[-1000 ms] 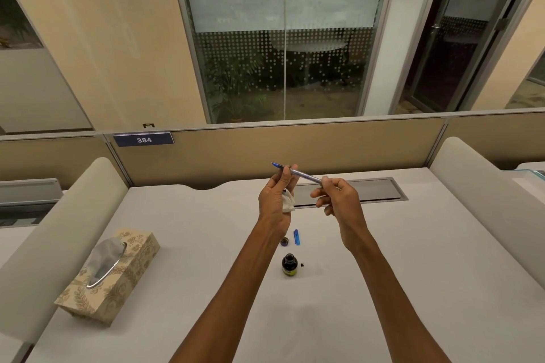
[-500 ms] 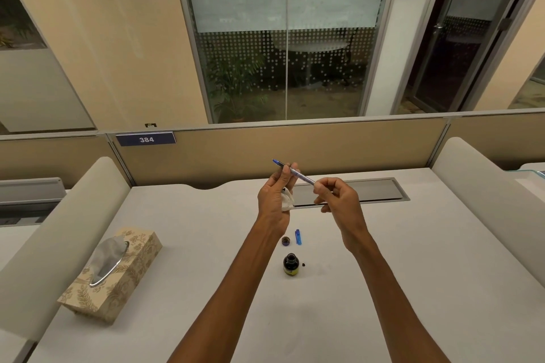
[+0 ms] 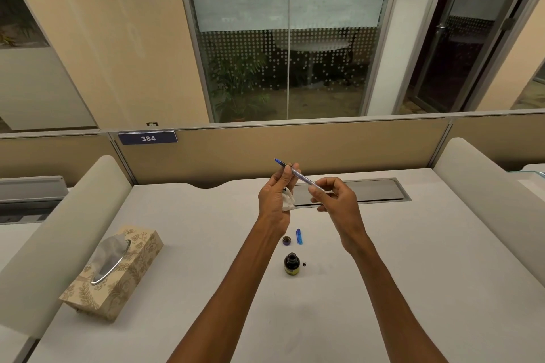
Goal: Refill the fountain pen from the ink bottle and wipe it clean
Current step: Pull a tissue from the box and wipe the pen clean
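Slim blue fountain pen (image 3: 295, 174): pinched between left hand (image 3: 275, 197), also clutching white tissue (image 3: 287, 201), and right hand (image 3: 336, 203). Wiping likely underway; dark glass ink bottle (image 3: 291, 264) uncapped.

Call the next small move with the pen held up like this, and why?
Probably draw the pen through the tissue in the left hand while the right hand pulls: both hands grip it, tissue sits just below, ink bottle is still uncapped.

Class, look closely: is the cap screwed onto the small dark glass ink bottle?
No: the small dark glass ink bottle stands open, its round dark cap lying apart on the white desk.
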A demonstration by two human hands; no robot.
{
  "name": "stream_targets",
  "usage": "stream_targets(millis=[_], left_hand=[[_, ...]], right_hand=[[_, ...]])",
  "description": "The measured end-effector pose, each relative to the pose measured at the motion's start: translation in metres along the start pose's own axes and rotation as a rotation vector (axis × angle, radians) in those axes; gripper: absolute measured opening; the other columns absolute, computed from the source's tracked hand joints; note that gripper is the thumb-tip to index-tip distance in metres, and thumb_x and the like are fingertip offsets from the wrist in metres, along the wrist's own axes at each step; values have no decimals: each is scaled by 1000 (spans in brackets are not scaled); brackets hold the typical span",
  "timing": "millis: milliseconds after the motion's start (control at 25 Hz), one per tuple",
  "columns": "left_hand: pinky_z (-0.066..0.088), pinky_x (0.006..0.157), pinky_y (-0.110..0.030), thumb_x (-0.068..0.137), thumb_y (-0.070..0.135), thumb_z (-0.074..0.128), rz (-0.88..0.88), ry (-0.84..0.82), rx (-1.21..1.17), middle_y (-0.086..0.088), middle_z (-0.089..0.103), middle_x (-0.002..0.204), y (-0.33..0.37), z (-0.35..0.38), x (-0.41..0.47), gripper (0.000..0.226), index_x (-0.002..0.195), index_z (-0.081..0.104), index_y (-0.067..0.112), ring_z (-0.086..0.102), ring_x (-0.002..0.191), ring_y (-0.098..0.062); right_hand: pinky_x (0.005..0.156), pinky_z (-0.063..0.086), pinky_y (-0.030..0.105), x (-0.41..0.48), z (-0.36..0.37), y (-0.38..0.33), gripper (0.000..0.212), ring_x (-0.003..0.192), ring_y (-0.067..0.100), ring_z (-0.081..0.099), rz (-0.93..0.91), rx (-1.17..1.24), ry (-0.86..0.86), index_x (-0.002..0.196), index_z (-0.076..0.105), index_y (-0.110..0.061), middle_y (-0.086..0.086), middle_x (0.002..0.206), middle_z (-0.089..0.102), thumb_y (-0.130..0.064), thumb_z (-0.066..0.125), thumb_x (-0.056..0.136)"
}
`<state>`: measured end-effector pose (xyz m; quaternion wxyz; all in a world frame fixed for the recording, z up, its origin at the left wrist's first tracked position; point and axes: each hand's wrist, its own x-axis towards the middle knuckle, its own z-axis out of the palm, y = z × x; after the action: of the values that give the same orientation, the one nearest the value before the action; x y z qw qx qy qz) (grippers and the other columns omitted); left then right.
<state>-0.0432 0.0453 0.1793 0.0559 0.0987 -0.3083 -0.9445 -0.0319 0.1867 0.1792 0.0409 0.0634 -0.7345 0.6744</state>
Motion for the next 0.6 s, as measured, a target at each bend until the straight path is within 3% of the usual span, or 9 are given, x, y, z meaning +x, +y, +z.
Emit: stream_targets(millis=[120,320,480,600], left_hand=[[59,79,-22,97,11,58,2,-12,8,-13,74,111,1,2,0,20,113,67,3,72,103,-21],[59,76,-19,98,14,57,-9,-29,38,-9,75,108,0,4,-2,21,114,67,4,74,99,-16],[59,82,-24,95,12,59,-6,-22,22,-12,75,108,0,2,-1,21,113,67,3,73,102,-21],[59,84,-25,95,11,59,-10,-26,37,-12,76,107,0,2,-2,20,111,68,3,72,103,-22]], right_hand=[[62,55,20,1,2,1,15,78,19,68,4,-22,4,96,64,-14,1,84,68,-28,60,95],[61,53,22,1,4,1,36,72,15,68,89,-47,-39,95,69,-14,1,77,70,-40,44,101],[64,56,21,3,2,2,21,82,14,68,-38,-83,-34,102,62,-20,-2,94,69,-34,70,87],[66,55,21,3,3,1,14,80,14,68,-79,-84,8,94,63,-20,0,91,70,-26,73,86]])
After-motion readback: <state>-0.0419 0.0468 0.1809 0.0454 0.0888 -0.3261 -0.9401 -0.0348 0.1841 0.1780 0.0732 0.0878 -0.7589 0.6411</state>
